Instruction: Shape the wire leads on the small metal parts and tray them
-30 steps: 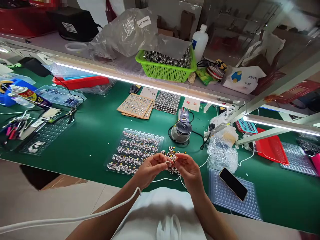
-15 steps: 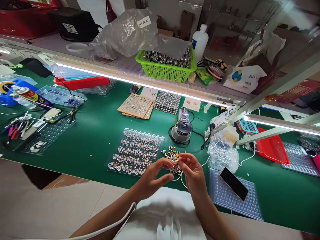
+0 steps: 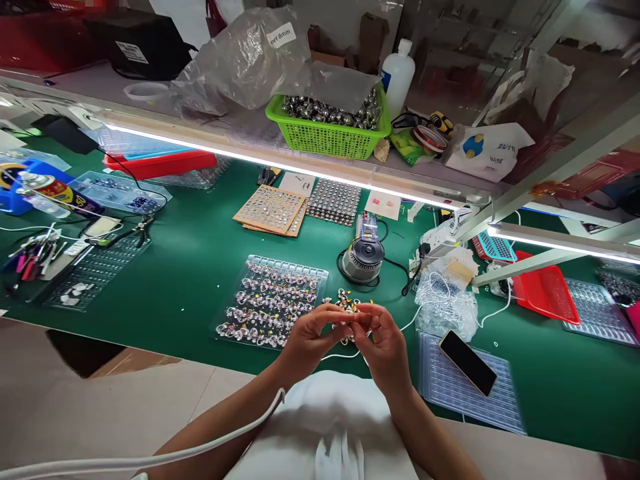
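My left hand [image 3: 313, 335] and my right hand [image 3: 384, 341] meet fingertip to fingertip above the front of the green table. Both are closed in a pinch; whatever lies between the fingers is too small and covered to name. Just behind and beneath them is a loose heap of small round parts [image 3: 341, 297] with white, black and yellow bits, partly hidden by my fingers. Left of the heap lies a clear plastic tray [image 3: 315, 272] holding rows of similar parts with yellow tabs.
Behind the hands stands a small grey round device [image 3: 364, 261] with a black cable. A phone [image 3: 468, 363] rests on stacked clear trays [image 3: 435, 380] at right. A shelf above carries a green basket [image 3: 327, 139] of shiny metal balls. Pliers [image 3: 143, 230] lie at left.
My left thumb has risen and closed against the fingers, and the left fingertips have moved right to meet the right hand's. The view has shifted slightly.
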A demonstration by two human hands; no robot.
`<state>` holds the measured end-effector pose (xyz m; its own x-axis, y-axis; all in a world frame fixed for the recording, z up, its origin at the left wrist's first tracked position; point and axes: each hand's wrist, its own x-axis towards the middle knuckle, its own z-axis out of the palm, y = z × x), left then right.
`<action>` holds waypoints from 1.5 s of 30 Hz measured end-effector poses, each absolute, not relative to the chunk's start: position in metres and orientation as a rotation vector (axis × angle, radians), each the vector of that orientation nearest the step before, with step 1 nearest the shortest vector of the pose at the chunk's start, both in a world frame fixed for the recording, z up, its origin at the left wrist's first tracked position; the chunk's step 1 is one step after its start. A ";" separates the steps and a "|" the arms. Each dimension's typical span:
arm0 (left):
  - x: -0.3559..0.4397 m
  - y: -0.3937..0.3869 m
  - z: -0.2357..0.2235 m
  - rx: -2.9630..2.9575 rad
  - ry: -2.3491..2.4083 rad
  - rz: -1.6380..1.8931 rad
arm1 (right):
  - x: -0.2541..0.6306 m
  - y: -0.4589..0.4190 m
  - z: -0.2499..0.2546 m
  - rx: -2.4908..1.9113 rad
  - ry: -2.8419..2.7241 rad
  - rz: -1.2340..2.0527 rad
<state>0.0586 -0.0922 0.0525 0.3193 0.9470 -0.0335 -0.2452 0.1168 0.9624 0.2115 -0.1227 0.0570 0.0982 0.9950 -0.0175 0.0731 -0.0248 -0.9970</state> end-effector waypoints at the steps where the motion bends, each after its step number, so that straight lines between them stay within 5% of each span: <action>1: 0.059 -0.092 0.052 1.037 0.825 1.021 | 0.212 -0.123 0.056 -1.327 -1.194 1.092; 10: 0.064 -0.087 0.049 0.758 0.935 1.019 | 0.219 -0.122 0.061 -1.350 -1.320 1.011; 21: 0.075 -0.086 0.060 0.657 0.983 1.026 | 0.210 -0.123 0.062 -0.981 -0.844 1.439; 45: 0.085 -0.092 0.062 0.838 1.034 1.046 | 0.209 -0.116 0.046 -1.085 -0.599 1.362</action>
<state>0.0854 -0.0918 0.0624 0.1532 0.9524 -0.2635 -0.2741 0.2972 0.9146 0.2087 -0.1162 0.0458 0.1725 0.9557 -0.2386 -0.4700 -0.1330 -0.8726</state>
